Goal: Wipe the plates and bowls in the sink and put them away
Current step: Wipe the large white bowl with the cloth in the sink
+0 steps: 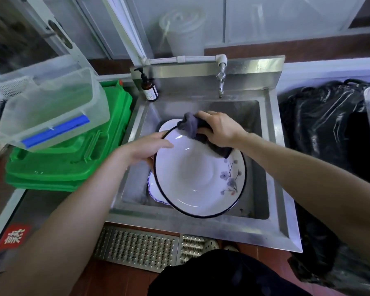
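The right hand is curled around a dark grey cloth, pressing it on the far rim of a large white bowl with a dark edge and a flower print. The left hand grips the bowl's left rim, thumb inside, fingers behind, holding it tilted above the steel sink. Under the bowl, in the basin, lie a white plate with a blue line and another white dish at the far side. A tap hangs over the back wall, and a brown pump bottle stands on the back left corner. Left of the sink, a clear plastic box rests on stacked green crates. To the right lies black plastic sheeting. A perforated metal grate covers the floor in front.
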### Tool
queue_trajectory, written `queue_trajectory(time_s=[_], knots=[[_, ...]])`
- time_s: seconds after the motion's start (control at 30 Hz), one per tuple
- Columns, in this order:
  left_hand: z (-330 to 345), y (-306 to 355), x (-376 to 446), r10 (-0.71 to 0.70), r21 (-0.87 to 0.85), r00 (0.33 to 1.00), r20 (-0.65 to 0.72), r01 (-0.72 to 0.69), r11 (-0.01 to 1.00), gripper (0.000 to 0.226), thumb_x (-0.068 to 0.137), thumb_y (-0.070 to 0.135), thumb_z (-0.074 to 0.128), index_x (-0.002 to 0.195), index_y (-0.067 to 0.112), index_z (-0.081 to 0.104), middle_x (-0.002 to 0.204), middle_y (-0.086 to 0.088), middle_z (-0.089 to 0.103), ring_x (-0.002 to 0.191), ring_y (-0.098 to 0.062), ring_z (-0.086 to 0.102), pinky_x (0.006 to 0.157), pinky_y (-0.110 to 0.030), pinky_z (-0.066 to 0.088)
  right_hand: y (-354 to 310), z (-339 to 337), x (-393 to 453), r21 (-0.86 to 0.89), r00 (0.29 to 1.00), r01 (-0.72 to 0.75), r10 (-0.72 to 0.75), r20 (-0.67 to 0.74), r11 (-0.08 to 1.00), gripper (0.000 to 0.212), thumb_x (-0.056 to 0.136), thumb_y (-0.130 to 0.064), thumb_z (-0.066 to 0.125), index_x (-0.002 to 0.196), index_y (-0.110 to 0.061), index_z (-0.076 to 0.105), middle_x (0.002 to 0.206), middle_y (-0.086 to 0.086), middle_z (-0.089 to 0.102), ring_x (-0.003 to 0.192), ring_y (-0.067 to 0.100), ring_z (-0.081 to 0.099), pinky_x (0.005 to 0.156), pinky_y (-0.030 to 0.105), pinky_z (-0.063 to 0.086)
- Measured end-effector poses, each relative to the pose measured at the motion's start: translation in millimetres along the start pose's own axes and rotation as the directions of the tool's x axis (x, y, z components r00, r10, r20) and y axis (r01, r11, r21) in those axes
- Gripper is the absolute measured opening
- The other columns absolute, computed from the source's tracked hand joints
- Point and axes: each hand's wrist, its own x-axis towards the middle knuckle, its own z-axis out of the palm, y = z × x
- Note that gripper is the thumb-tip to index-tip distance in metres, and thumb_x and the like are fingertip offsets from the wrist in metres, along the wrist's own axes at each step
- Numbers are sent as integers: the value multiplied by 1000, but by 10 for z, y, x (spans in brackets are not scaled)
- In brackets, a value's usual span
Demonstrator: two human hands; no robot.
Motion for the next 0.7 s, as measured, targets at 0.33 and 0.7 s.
queue_trajectory(time_s=[0.33, 0.7], knots=[[833, -560, -6, 84, -725, 959, -269, -260, 637, 57, 101, 32, 74, 154, 17, 58, 146, -6, 70, 137, -26, 66, 114, -44, 50, 232, 329, -610, 610, 658, -485, 721, -216, 626, 18, 102, -32, 67, 103, -18, 56, 92, 0, 68, 90, 27, 64, 67, 30, 41], [510, -283, 37, 38, -544, 959, -279, -191, 817, 41, 71, 14, 61, 111, 6, 65, 99, -10, 75, 92, -31, 70, 78, -34, 55, 177, -410, -233, 192, 931, -243, 285, -230, 951, 58, 86, -56, 80, 126, -25, 53, 119, 0, 71, 107, 29, 67, 89, 44, 54]])
